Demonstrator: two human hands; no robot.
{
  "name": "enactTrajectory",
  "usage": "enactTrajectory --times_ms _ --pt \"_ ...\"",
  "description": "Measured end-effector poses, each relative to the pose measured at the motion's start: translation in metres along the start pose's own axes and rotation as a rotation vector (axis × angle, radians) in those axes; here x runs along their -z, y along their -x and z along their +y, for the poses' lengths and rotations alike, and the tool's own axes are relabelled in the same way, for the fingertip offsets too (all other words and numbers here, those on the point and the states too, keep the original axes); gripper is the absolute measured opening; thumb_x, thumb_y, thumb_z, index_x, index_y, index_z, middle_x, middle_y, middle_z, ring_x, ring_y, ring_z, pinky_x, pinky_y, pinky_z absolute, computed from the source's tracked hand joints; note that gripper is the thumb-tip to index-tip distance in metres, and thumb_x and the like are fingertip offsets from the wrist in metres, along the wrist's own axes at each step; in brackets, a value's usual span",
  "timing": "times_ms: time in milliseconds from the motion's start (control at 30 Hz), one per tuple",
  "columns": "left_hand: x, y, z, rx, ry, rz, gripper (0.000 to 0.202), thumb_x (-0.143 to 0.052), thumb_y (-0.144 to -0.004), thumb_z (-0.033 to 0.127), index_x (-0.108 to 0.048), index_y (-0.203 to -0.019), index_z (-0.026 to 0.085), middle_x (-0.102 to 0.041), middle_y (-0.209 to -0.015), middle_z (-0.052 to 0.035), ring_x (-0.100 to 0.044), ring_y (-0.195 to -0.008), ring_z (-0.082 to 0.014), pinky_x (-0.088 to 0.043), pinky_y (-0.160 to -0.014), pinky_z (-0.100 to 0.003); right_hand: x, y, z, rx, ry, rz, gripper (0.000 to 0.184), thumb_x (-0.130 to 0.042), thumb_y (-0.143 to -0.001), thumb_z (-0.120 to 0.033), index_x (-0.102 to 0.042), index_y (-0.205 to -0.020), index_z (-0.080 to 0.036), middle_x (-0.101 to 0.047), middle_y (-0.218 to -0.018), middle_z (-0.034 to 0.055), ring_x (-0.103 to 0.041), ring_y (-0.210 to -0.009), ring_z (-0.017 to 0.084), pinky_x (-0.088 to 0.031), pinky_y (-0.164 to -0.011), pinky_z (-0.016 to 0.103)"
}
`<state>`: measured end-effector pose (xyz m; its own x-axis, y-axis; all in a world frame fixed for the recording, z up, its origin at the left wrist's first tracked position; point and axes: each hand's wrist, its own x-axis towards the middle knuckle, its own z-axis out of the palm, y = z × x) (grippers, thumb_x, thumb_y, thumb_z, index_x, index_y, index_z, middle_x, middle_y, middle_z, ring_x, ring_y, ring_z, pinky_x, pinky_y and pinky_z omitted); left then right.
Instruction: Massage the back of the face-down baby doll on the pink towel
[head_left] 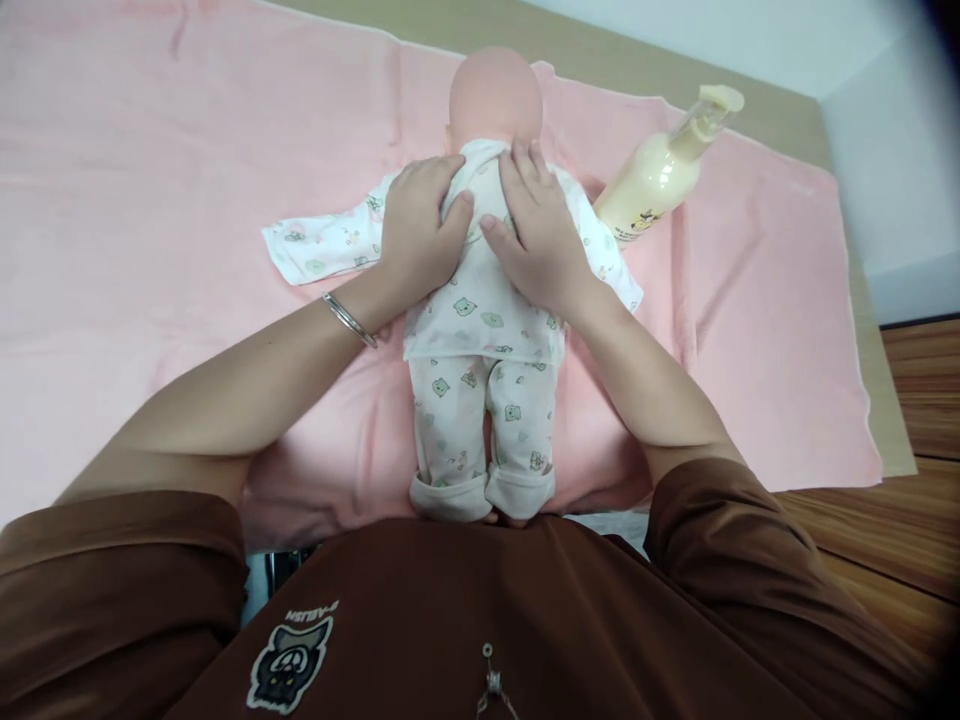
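Note:
A baby doll [496, 95] lies face down, its bald head pointing away from me and its feet near my body. It wears a white printed top [480, 315] and matching trousers [450, 420] with rolled cuffs. My left hand [426, 220] rests on the left side of the doll's upper back, fingers extended and thumb apart. On the right side of the back lies my right hand [541, 235], flat with its fingers toward the shoulder. Both palms touch the top's cloth. The doll's face is hidden.
A pink blanket [187, 150] covers most of the table [780, 130]. A pale yellow pump bottle [652, 180] is at the doll's right, tilted in view. Wooden flooring [922, 400] shows at the right, beyond the table's edge.

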<state>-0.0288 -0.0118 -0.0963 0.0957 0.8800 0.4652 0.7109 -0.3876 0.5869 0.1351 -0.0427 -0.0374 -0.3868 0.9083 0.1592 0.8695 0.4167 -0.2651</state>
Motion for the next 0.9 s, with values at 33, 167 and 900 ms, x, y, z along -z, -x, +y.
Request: enactTrajectory --times_ms 33,167,900 --pt "0.000 -0.001 0.001 0.002 0.000 0.012 0.034 -0.036 -0.093 0.033 -0.054 -0.122 0.027 -0.060 -0.112 0.0014 -0.051 -0.106 -0.0192 -0.040 -0.099 -0.040 -0.001 0.002 -0.003 -0.025 0.006 0.008 0.061 -0.025 -0.099 -0.045 -0.017 -0.152 -0.015 -0.021 -0.156 -0.0005 -0.006 -0.147 0.020 -0.015 -0.121 0.045" --pt "0.004 -0.008 0.007 0.040 0.014 0.022 0.025 -0.042 -0.087 0.019 -0.060 -0.101 0.027 -0.063 -0.097 0.0009 -0.055 -0.090 -0.0168 -0.046 -0.084 -0.036 -0.003 0.015 -0.024 -0.089 0.115 0.032 0.062 -0.030 -0.100 -0.038 -0.021 -0.148 -0.001 -0.017 -0.155 0.0164 -0.015 -0.145 0.030 -0.020 -0.119 0.048" --pt "0.010 -0.008 0.016 0.138 0.053 -0.042 0.029 -0.043 -0.087 0.037 -0.055 -0.112 0.032 -0.058 -0.116 -0.0022 -0.047 -0.113 -0.0240 -0.036 -0.103 -0.045 -0.002 0.009 -0.019 -0.167 0.055 0.070 0.061 -0.025 -0.099 -0.042 -0.030 -0.144 -0.001 -0.032 -0.149 0.0177 -0.023 -0.142 0.028 -0.018 -0.121 0.043"
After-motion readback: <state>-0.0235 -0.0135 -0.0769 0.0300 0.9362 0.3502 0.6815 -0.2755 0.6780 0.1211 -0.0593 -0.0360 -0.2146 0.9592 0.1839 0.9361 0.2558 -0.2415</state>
